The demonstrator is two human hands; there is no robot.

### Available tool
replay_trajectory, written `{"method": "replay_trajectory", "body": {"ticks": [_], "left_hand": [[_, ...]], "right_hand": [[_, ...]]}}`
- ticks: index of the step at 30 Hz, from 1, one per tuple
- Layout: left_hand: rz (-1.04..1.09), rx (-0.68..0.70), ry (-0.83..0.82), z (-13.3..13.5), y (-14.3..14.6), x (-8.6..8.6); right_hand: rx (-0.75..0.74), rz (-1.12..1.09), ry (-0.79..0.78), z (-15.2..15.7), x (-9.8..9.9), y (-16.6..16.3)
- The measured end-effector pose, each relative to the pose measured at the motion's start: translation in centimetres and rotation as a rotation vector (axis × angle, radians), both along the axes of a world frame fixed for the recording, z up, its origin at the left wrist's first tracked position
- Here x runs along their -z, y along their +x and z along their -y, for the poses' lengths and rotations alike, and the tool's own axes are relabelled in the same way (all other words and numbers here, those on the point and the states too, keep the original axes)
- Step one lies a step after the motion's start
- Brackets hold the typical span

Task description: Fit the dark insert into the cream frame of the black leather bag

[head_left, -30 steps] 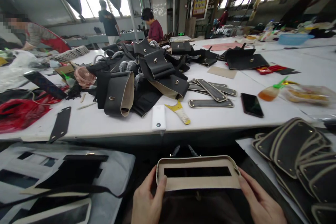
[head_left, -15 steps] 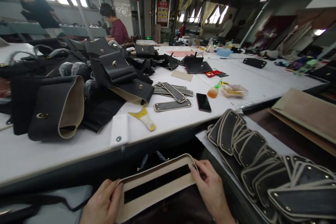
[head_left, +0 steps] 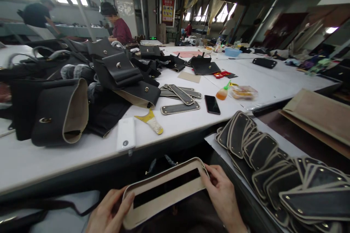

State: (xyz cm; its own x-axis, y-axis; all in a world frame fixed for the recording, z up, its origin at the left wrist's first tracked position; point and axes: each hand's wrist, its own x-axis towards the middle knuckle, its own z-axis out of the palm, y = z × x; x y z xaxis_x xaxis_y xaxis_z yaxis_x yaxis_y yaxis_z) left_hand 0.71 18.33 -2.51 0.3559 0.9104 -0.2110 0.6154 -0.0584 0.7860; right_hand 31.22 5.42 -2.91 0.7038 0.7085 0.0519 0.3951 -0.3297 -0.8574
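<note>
Left fingers (head_left: pixel 127 204), right fingers (head_left: pixel 208 182), apparently one bag (head_left: pixel 169 200)

No text is legible, even on the red wall poster (head_left: pixel 167 10).

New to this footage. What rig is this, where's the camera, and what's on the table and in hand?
No machine: these are a person's bare hands, filmed by one camera worn on the head, looking forward and down.

The left hand and right hand grip opposite ends of a beige, round-cornered panel with a dark slot-like strip.

On the long white table lie black bags with beige linings, black strips with pale edges, a white rectangular device, a yellow forked piece and a dark phone. Dark, pale-edged panels are piled beyond the right hand.
</note>
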Motion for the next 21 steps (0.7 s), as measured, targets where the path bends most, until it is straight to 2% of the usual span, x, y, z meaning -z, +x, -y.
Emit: {"method": "replay_trajectory", "body": {"ticks": [2, 6, 9, 14, 18, 21], "left_hand": [[0.093, -0.040, -0.075, 0.7, -0.3, -0.4], [0.324, -0.286, -0.280, 3.5, -0.4, -0.1], [0.393, -0.444, -0.287, 5.8, -0.1, 0.3], [0.312, -0.377, -0.142, 7.4, 0.3, -0.4], [0.204, -0.310, -0.003, 7.0, 0.9, -1.7], [0.147, -0.296, 0.111, 7.0, 1.2, -2.1]], "right_hand": [[0.024, -0.001, -0.023, 0.3, 0.0, 0.2], [0.078, 0.013, -0.114, 0.6, 0.0, 0.8], [0.095, 0.037, -0.165, 0.7, -0.5, 1.1], [0.073, 0.068, -0.224, 0.7, -1.3, 1.0], [0.074, 0.094, -0.201, 0.6, -1.0, 1.1], [0.068, 0.086, -0.133, 0.6, -0.7, 1.0]]}}
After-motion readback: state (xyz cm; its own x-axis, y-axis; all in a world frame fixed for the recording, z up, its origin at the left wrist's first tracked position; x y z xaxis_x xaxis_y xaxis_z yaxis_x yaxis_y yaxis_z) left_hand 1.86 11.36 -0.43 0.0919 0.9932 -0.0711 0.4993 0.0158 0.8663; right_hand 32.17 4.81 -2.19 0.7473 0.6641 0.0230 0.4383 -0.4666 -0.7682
